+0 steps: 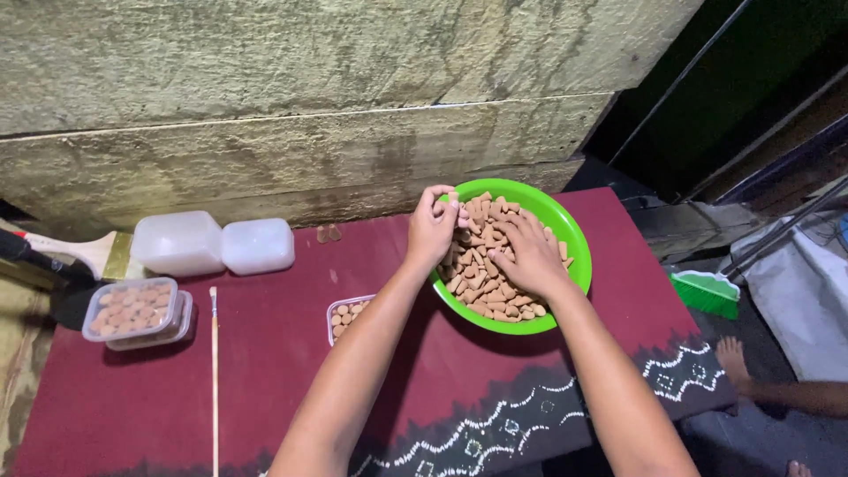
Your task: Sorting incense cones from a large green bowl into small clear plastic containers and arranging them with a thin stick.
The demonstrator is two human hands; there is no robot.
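Observation:
A bright green bowl (572, 237) full of small brown cone-shaped pieces (481, 291) sits on a dark red patterned cloth (265, 353). My left hand (431, 228) is at the bowl's left rim, its fingers pinched around a few cones. Over the middle of the pile, my right hand (530, 254) rests palm down with fingers spread among the cones. A small clear plastic box (346, 315) partly filled with the same cones lies just left of the bowl, beside my left forearm.
Two stacked clear boxes of cones (134, 311) stand at the left, with two white lidded tubs (212, 243) behind them. A thin stick (214, 380) and a flat brush (79, 252) lie nearby. A green broom head (705, 291) and another person's foot (733, 362) are at right.

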